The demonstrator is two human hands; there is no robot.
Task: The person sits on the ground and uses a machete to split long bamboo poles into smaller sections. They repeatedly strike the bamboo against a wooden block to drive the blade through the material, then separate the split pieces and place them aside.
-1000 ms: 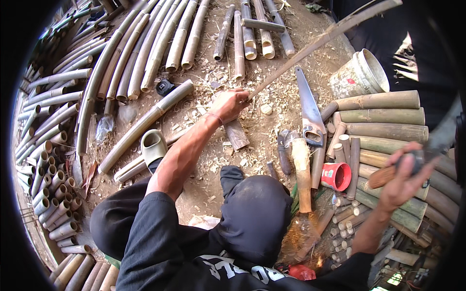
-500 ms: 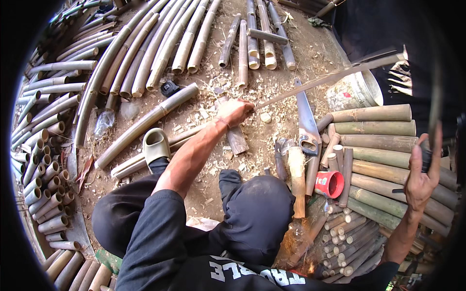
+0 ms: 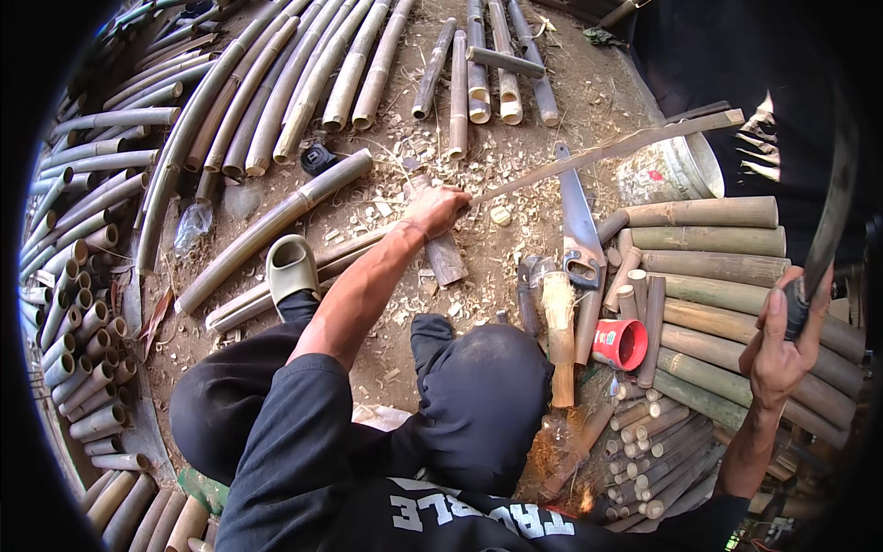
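My left hand [image 3: 436, 212], arm stretched forward, is closed round the near end of a long, thin bamboo strip [image 3: 607, 154]. The strip runs out to the right, past a handsaw and over a white bucket. A short wooden block [image 3: 445, 259] lies on the ground just under that hand. Out at the right, my right hand [image 3: 780, 359] grips the dark handle of a machete [image 3: 835, 216], whose long blade points up and away from me, apart from the strip. The blade's tip fades into the dark rim of the picture.
The handsaw [image 3: 578, 207] lies beside a wooden mallet [image 3: 558, 322] and a red cup [image 3: 620, 344]. Cut bamboo poles [image 3: 708, 239] are stacked at right, more at far left. The white bucket [image 3: 671, 170] lies tipped over. A tape measure [image 3: 318, 159] sits among wood chips.
My right hand has come slightly left and down, and the machete blade now tilts more to the right. The strip's far end has shifted a little left; my left hand keeps its hold.
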